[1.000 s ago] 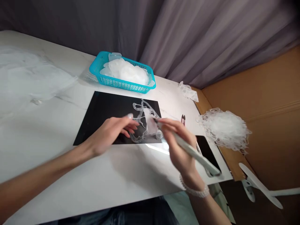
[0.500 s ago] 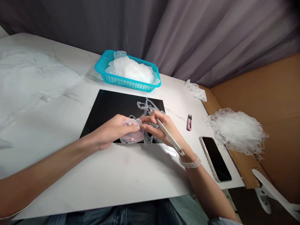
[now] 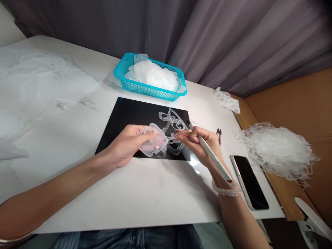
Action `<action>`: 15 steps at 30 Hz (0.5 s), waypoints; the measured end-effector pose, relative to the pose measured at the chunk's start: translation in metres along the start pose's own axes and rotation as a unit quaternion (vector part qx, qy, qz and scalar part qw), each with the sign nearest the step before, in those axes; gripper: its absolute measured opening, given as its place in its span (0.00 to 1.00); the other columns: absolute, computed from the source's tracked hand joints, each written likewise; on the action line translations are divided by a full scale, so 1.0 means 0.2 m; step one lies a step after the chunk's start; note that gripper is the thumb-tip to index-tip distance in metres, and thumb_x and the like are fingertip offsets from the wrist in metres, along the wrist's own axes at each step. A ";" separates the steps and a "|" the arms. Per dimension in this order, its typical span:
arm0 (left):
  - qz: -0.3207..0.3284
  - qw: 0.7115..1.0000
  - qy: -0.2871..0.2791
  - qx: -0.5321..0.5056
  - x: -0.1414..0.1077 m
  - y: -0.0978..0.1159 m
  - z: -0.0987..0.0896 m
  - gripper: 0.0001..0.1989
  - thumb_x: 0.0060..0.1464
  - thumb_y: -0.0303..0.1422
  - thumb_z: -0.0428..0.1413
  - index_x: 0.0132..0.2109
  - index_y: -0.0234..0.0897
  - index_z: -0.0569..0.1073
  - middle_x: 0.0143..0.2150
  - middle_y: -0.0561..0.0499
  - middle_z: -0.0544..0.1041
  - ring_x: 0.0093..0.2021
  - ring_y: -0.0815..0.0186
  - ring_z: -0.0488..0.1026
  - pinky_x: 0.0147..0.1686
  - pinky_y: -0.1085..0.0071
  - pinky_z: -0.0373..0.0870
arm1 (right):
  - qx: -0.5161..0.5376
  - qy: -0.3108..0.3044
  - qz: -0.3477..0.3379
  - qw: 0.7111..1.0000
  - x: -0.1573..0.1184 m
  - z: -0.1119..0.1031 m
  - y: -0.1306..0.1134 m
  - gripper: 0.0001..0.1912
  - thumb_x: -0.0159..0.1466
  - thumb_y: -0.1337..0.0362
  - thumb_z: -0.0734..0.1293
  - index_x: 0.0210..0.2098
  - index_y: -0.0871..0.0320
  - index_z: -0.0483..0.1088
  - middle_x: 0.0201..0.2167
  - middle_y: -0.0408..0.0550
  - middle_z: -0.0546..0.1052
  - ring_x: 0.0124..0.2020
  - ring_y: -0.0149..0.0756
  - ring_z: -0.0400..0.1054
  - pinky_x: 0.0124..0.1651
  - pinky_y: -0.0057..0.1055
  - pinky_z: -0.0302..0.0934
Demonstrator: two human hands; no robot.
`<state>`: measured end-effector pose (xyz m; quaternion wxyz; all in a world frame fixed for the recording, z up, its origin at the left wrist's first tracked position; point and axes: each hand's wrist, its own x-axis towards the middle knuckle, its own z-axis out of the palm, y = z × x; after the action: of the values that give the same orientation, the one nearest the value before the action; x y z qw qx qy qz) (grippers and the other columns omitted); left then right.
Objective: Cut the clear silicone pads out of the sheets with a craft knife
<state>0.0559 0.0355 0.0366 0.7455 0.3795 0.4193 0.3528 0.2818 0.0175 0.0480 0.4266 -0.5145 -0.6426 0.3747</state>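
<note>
My left hand [image 3: 128, 143] is closed on a translucent, rounded flat piece [image 3: 158, 147] with small round marks along its edge, thumb on top. Between finger and thumb, my right hand [image 3: 201, 143] pinches a thin clear strip at the piece's right edge. That same hand carries a slim white-handled tool [image 3: 214, 159], its dark tip pointing away past the fingers; its exact kind is unclear. Clear looped offcuts [image 3: 169, 119] lie beneath and beyond both hands on a black mat [image 3: 129, 110].
Behind the mat stands a blue basket [image 3: 149, 90] of translucent pieces. Small pink thread snips [image 3: 220, 137], a phone [image 3: 250, 183] and a heap of clear offcuts [image 3: 277, 150] lie to the right. A translucent pile [image 3: 52, 79] covers the left side; a crumpled white sheet [image 3: 227, 100] lies back right.
My right hand has drawn away to the right from the piece, with the thin strip stretched between them. The left hand has tilted the piece, showing more of it. The view has shifted slightly left.
</note>
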 end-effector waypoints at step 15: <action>-0.035 0.994 -0.082 0.069 -0.02 0.04 -0.03 0.10 0.49 0.36 0.68 0.37 0.35 0.80 0.34 0.50 0.80 0.36 0.68 0.76 0.36 0.74 0.69 | 0.093 -0.124 0.060 0.986 0.02 0.10 -0.02 0.22 0.60 0.62 0.73 0.28 0.53 0.53 0.32 0.42 0.79 0.31 0.30 0.69 0.36 0.31 0.63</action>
<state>0.0480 0.0378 0.0422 0.7614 0.4424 0.3932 0.2645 0.2608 0.0201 0.0452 0.3665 -0.4597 -0.6211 0.5183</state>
